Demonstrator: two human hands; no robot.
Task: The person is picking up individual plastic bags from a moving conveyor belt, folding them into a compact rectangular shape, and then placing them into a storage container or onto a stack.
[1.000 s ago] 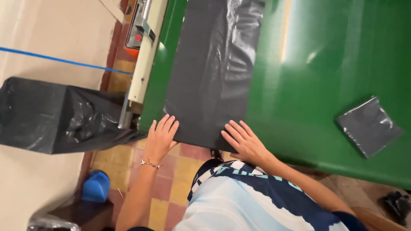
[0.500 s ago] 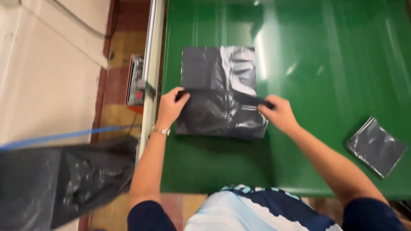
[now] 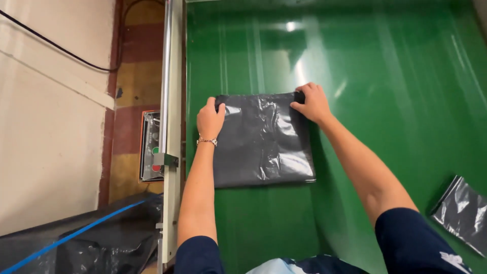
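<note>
Left hand (image 3: 210, 120): grip closed, pinching the far left corner of the folded black plastic bag (image 3: 261, 142). Right hand (image 3: 313, 103): grip closed on the far right corner, apparently pinching the top edge. Bag: flat on the green bench (image 3: 385, 101), near its left rail, roughly square, reaching from the hands toward the person. Second folded black bag (image 3: 461, 213): well apart, at right.

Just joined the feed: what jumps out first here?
A folded black plastic bag lies in the middle of the glossy green table, with the left hand and right hand gripping its far corners. Another folded black bag sits at the table's lower right edge.
</note>
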